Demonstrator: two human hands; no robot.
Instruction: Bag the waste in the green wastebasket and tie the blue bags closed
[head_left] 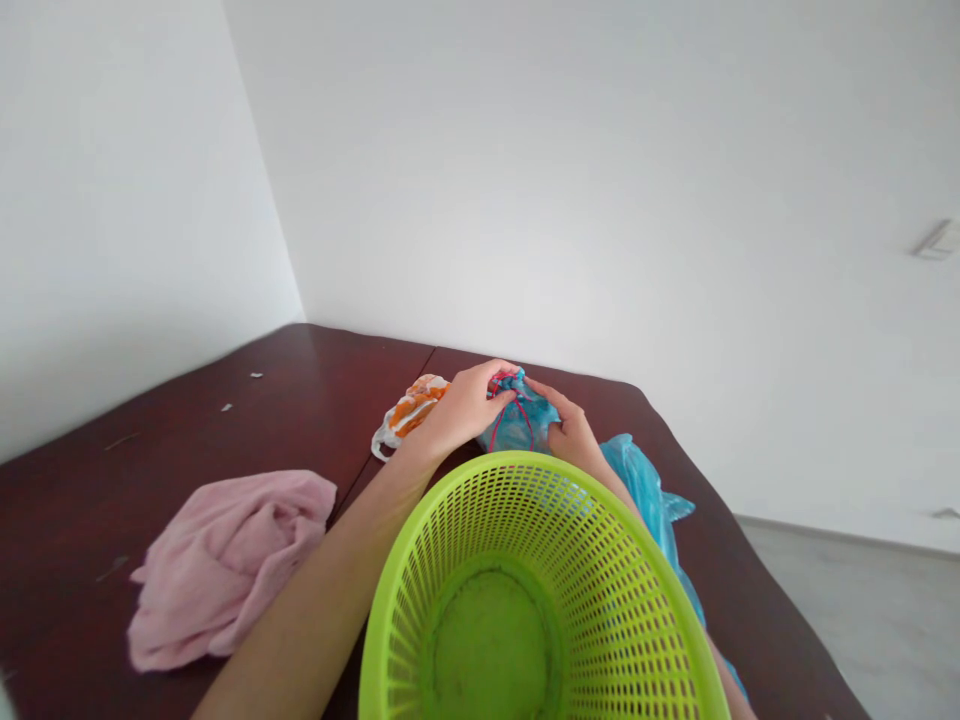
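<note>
Blue bag [516,434] at far middle of table [315,410], just beyond basket [491,640]; both hands on it. Left hand [471,402]: thumb and fingers closed on the bag's gathered top, at red cord [528,422], which hangs in loops over the bag's near side. Right hand [571,432]: against the bag's right side, forefinger reaching toward the top; cannot tell whether its fingers clamp the bag. Basket, green, perforated, stands near, between the forearms. White-orange bag [411,412]: far, just left of the left hand. Pink cloth [232,565]: crumpled, near left, beside the left forearm. Blue plastic [637,475]: right of the right forearm, partly hidden; cannot tell whether joined to the blue bag.
</note>
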